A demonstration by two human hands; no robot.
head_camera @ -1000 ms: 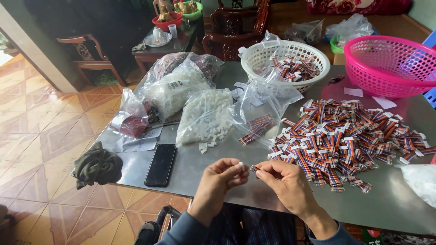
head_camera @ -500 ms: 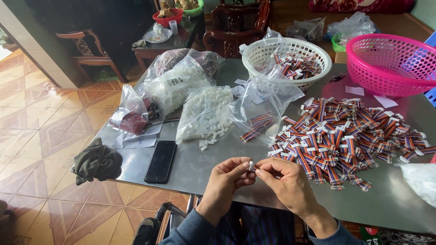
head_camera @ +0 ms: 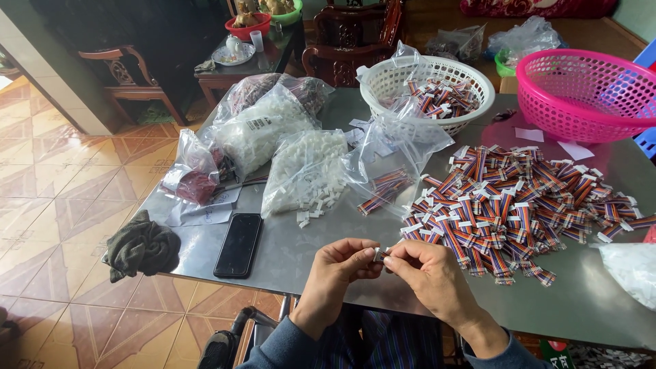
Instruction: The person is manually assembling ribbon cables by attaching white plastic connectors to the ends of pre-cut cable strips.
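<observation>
My left hand (head_camera: 339, 265) and my right hand (head_camera: 427, 273) meet at the near edge of the grey table (head_camera: 287, 263). Their fingertips pinch one small white connector piece (head_camera: 379, 254) between them. Just to the right lies a big heap of short rainbow ribbon cables with white ends (head_camera: 519, 205). A clear bag of white connectors (head_camera: 307, 171) has spilled a few pieces onto the table ahead of my left hand.
A black phone (head_camera: 239, 244) and a dark crumpled cloth (head_camera: 141, 247) lie at the left. Further back are several clear plastic bags (head_camera: 263, 126), a white basket (head_camera: 427, 85) holding cables and a pink basket (head_camera: 581, 92). Wooden chairs and a side table stand beyond.
My hands have closed together; the fingertips that were slightly apart now pinch the small white piece between them. The view has shifted a little.
</observation>
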